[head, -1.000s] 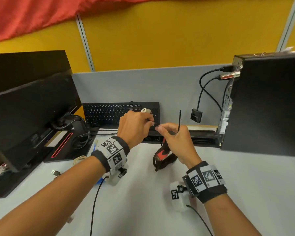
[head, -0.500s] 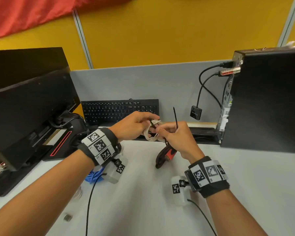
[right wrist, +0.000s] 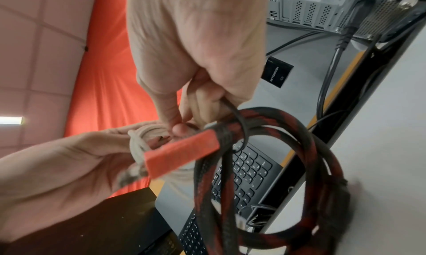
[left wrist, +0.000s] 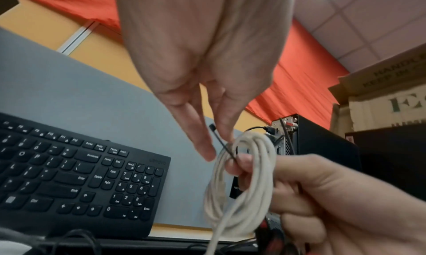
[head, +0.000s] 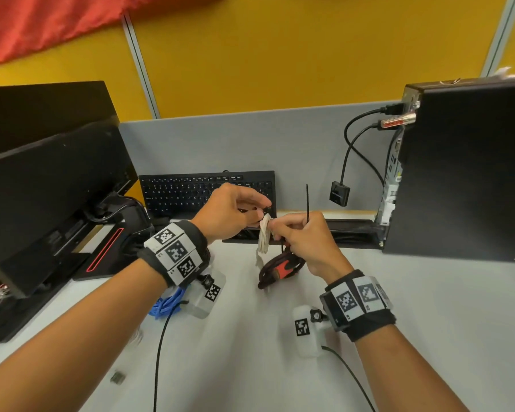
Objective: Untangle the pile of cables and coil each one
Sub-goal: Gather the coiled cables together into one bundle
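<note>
Both hands up over the desk (head: 250,367), meeting in front of the keyboard (head: 191,191). R hand (head: 304,242) has the white cable coil (head: 264,233) pinched btwn thumb and fingertips at the top of the loops; rest of the coil hangs straight down below that pinch. Left wrist view shows it clearly: several off-white loops (left wrist: 242,177) bunched, thumb pressed across them.

Same R hand also grips a thin black zip tie (head: 307,203), its free end sticking up above the knuckles, and the other end lies across the coil w/ its small head just past the L fingertips (left wrist: 207,149). L hand (head: 229,212) fingers are straight, relaxed, tips right beside the top of the coil; can't tell if they actually touch it. Nothing held in it.

Below the R hand, hooked under the lower fingers, hangs the red-black braided cable (head: 280,269), already looped, w/ a red plug (right wrist: 182,155) angled toward the L palm (right wrist: 57,177). Its lowest loops look close to the desk; contact not clear.

Under the L wrist, a blue cable bundle (head: 168,304) on the desk. PC tower (head: 464,173) well off to the R of the grip, monitor (head: 51,185) off to the L.
</note>
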`<state>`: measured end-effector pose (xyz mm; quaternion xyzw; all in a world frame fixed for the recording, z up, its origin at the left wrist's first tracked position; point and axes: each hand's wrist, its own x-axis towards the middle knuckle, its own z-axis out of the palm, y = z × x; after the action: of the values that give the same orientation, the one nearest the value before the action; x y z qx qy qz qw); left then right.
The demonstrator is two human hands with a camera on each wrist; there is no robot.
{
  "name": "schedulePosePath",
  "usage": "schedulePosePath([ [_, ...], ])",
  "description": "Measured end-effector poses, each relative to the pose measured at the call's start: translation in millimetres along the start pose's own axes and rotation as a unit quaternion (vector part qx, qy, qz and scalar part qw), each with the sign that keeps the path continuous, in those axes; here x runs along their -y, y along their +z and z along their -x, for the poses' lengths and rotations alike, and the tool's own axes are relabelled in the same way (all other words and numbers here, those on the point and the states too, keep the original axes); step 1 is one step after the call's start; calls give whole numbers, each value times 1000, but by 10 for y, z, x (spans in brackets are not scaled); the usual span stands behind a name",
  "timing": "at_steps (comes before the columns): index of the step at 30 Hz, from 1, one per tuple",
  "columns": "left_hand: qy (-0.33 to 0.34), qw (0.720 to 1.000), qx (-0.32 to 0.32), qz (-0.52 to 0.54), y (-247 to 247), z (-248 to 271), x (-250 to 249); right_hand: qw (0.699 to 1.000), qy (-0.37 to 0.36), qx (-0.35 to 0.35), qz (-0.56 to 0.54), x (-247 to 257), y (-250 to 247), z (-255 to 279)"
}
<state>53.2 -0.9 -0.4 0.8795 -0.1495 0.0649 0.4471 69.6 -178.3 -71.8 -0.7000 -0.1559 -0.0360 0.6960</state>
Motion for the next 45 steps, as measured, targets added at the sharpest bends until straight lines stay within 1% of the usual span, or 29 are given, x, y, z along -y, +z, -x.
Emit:
schedulePosePath([
  [2, -3, 999, -37, -23, 11, -9, 14, 1000, -6, 4, -11, -3, -4, -2],
  [4, -25, 998, -49, 12, 24, -12, 9, 1000, -4, 1, -12, -7, -11, -12],
  [6, -33, 997, -61, 42, 22, -12, -17, 1000, -11, -8, 5, -3, -20, -15],
  [8, -14, 996, -86, 34, -5, -17, -58, 999, -35, -34, 17, 22, -26, -15],
  [10, 26, 993, -111, -8, -48, -15, -119, 994, -78, -79, 13, 74, -47, -18],
  [11, 48, 992, -115, -27, -62, -12, -155, 990, -105, -94, 16, 98, -61, -24],
  [12, 67, 990, -114, -41, -70, -4, -191, 987, -126, -94, 25, 115, -66, -34],
  [13, 83, 989, -107, -51, -68, 2, -230, 988, -133, -73, 33, 139, -63, -36],
  [14, 94, 989, -101, -60, -61, 11, -259, 990, -128, -36, 38, 154, -44, -32],
  [16, 100, 987, -102, -67, -58, 13, -279, 996, -81, 34, 31, 159, 22, -21],
  [17, 94, 988, -109, -60, -67, 13, -266, 997, -48, 50, 15, 154, 59, -14],
  [19, 65, 989, -124, -41, -107, 12, -211, 998, -6, 56, -12, 131, 110, -16],
  [21, 32, 989, -142, -29, -173, 40, -124, 998, 5, 62, -11, 97, 167, -44],
  [23, -1, 989, -151, -6, -272, 86, -13, 997, 0, 69, 15, 73, 234, -88],
  [24, -24, 990, -140, 2, -340, 99, 57, 997, -5, 75, 36, 72, 269, -115],
  [25, -53, 992, -111, -7, -417, 118, 134, 995, -6, 81, 58, 73, 306, -137],
  [26, -86, 993, -67, -48, -492, 133, 214, 993, -7, 84, 82, 81, 332, -159],
  [27, -115, 986, -20, -123, -564, 164, 300, 991, -7, 85, 104, 82, 361, -173],
  [28, -128, 968, 18, -214, -616, 188, 382, 989, -9, 82, 123, 88, 377, -186],
  [29, -133, 943, 38, -302, -650, 221, 463, 987, -11, 81, 138, 87, 393, -194],
  [31, -159, 893, 72, -415, -668, 283, 608, 985, -13, 80, 154, 81, 411, -205],
  [33, -235, 840, 129, -472, -611, 337, 704, 981, -19, 82, 176, 75, 412, -202],
  [34, -271, 819, 149, -482, -572, 372, 730, 979, -18, 86, 184, 70, 414, -203],
  [35, -294, 804, 162, -490, -533, 413, 753, 978, -17, 90, 186, 59, 419, -203],
  [36, -303, 794, 175, -497, -494, 446, 761, 978, -17, 93, 187, 55, 418, -203],
  [38, -314, 781, 194, -504, -411, 505, 775, 977, -20, 98, 188, 55, 418, -186],
  [41, -317, 779, 193, -506, -295, 569, 826, 974, -21, 107, 198, 73, 413, -169],
  [43, -321, 791, 172, -492, -270, 618, 861, 972, -17, 118, 204, 100, 412, -156],
  [45, -336, 814, 147, -450, -319, 627, 862, 969, -13, 130, 211, 126, 397, -137],
])
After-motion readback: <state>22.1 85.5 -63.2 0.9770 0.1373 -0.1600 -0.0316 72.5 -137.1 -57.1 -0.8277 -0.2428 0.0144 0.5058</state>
